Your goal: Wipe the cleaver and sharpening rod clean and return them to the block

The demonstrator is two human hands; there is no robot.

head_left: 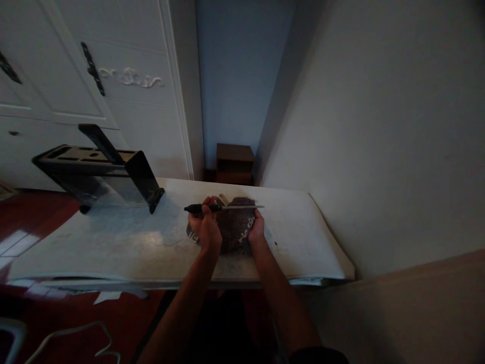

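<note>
A knife (223, 207) with a black handle and a pale blade lies level across a dark round cloth or mat (235, 227) with white markings on the white table (113, 242). My left hand (205, 225) is closed round the knife's handle. My right hand (257, 225) rests on the right edge of the dark cloth, near the blade's tip, its fingers curled on the cloth. Part of the cloth is hidden under both hands.
A black knife block (102, 172) with one handle sticking out stands at the table's back left. A wall runs along the right. White cupboard doors (76, 76) stand behind, a small brown cabinet (235, 162) in the far corner. Red floor lies to the left.
</note>
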